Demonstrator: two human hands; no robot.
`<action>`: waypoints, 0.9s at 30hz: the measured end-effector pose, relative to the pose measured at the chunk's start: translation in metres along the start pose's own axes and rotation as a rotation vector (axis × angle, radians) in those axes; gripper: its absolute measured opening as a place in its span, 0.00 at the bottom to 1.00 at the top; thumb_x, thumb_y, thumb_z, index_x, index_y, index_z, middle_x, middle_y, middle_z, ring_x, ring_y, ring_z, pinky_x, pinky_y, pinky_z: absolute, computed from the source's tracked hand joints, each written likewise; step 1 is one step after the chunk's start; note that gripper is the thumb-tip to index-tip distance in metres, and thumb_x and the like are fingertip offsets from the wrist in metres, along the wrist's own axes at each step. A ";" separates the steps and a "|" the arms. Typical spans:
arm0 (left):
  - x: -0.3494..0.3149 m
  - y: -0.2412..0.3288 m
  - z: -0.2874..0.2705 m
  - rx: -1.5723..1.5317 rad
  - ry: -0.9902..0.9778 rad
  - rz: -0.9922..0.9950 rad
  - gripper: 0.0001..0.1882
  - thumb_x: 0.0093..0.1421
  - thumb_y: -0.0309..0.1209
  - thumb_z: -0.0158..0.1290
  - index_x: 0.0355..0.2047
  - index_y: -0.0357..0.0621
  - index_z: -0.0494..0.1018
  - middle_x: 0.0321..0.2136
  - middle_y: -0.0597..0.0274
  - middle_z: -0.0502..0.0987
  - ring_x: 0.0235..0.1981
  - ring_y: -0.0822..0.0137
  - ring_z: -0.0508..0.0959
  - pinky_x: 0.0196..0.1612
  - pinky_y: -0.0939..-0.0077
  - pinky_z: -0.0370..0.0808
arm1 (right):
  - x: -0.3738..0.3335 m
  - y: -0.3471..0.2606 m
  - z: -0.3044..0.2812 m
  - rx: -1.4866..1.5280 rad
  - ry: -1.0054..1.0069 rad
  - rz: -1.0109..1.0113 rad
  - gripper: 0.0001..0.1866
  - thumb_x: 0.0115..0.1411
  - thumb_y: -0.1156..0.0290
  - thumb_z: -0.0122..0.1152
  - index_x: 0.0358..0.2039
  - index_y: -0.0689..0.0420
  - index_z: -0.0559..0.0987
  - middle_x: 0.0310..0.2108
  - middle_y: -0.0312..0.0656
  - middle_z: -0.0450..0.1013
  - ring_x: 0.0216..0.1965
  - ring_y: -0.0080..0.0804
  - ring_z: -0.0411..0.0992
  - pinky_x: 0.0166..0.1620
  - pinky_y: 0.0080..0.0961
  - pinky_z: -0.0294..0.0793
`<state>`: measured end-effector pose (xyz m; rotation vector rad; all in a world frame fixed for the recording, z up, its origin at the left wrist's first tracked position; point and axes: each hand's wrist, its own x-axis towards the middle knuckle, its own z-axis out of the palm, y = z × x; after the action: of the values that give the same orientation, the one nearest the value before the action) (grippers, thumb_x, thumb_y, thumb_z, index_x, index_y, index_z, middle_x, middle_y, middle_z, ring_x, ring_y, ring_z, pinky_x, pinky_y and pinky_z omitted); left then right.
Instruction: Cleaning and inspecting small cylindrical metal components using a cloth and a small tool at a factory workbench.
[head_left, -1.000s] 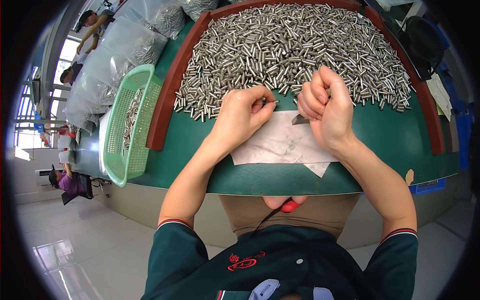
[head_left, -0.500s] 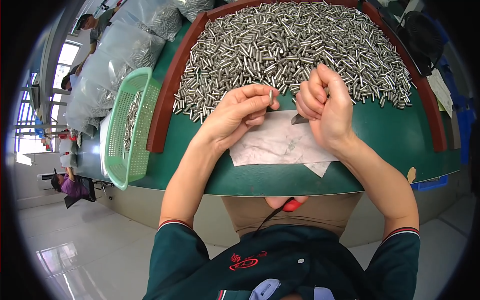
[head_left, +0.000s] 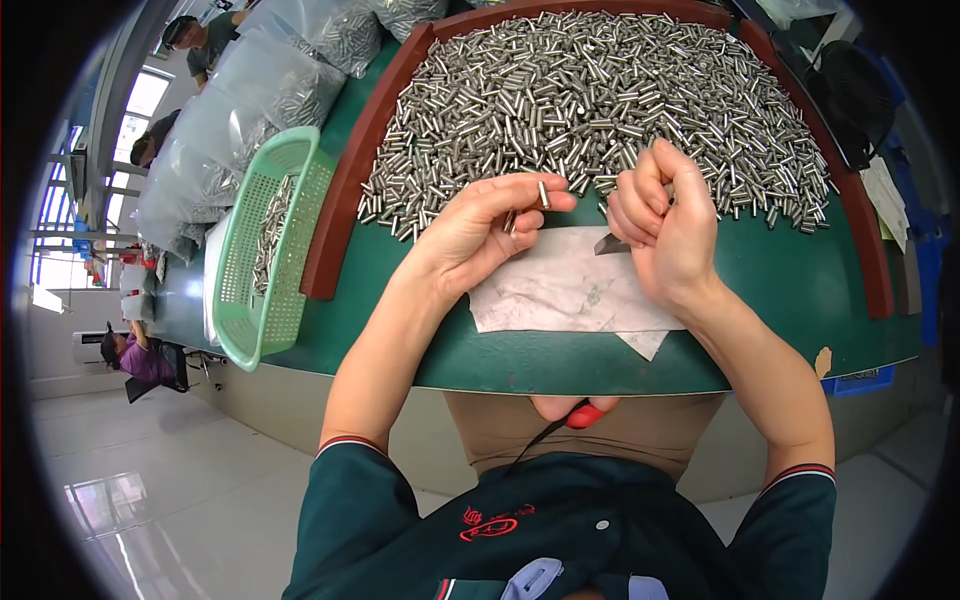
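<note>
My left hand (head_left: 478, 225) is partly curled, with a small shiny metal pin (head_left: 543, 194) at its fingertips and a second pin (head_left: 510, 221) against the lower fingers. To its right, my right hand (head_left: 668, 222) is closed round a dark, flat, blade-like tool (head_left: 608, 245); most of that tool is hidden in the fist. Below and between both hands lies a stained pale cloth (head_left: 570, 290) on the green tabletop (head_left: 790, 290). Just beyond the hands spreads a big heap of metal pins (head_left: 600, 90).
Red-brown rails (head_left: 350, 200) border the heap. Left of them stands a green perforated basket (head_left: 305, 215) with pins inside, and clear bags (head_left: 270, 85) of pins beyond it. A black fan (head_left: 850, 90) stands at the far right. Other people (head_left: 150, 358) are off to the left.
My left hand has turned and its fingers have loosened, showing the pins more plainly. My right hand has shifted slightly right and down, still closed round the tool.
</note>
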<state>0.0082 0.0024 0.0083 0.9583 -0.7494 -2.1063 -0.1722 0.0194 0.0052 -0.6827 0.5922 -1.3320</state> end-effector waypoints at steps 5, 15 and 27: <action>0.000 0.001 -0.006 0.046 0.039 0.096 0.12 0.60 0.34 0.42 0.34 0.37 0.68 0.26 0.62 0.71 0.20 0.78 0.62 0.23 0.87 0.62 | 0.001 0.000 0.000 0.001 0.004 0.009 0.18 0.57 0.66 0.34 0.10 0.52 0.54 0.06 0.31 0.48 0.09 0.17 0.40 0.14 0.18 0.40; 0.004 0.000 -0.009 1.490 0.446 0.607 0.05 0.47 0.24 0.53 0.27 0.38 0.72 0.12 0.69 0.63 0.14 0.78 0.61 0.18 0.81 0.59 | 0.001 0.001 -0.001 -0.009 0.001 0.003 0.19 0.58 0.65 0.34 0.10 0.52 0.54 0.06 0.30 0.48 0.09 0.17 0.40 0.14 0.17 0.40; 0.008 -0.001 -0.011 1.822 0.196 0.836 0.07 0.45 0.24 0.52 0.27 0.40 0.73 0.20 0.56 0.72 0.21 0.58 0.73 0.25 0.68 0.69 | 0.001 0.001 -0.003 0.009 -0.001 0.003 0.19 0.58 0.65 0.34 0.10 0.52 0.54 0.06 0.30 0.48 0.09 0.17 0.40 0.13 0.18 0.39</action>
<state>0.0128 -0.0058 -0.0025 1.1899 -2.4346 -0.1682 -0.1731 0.0185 0.0026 -0.6753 0.5858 -1.3307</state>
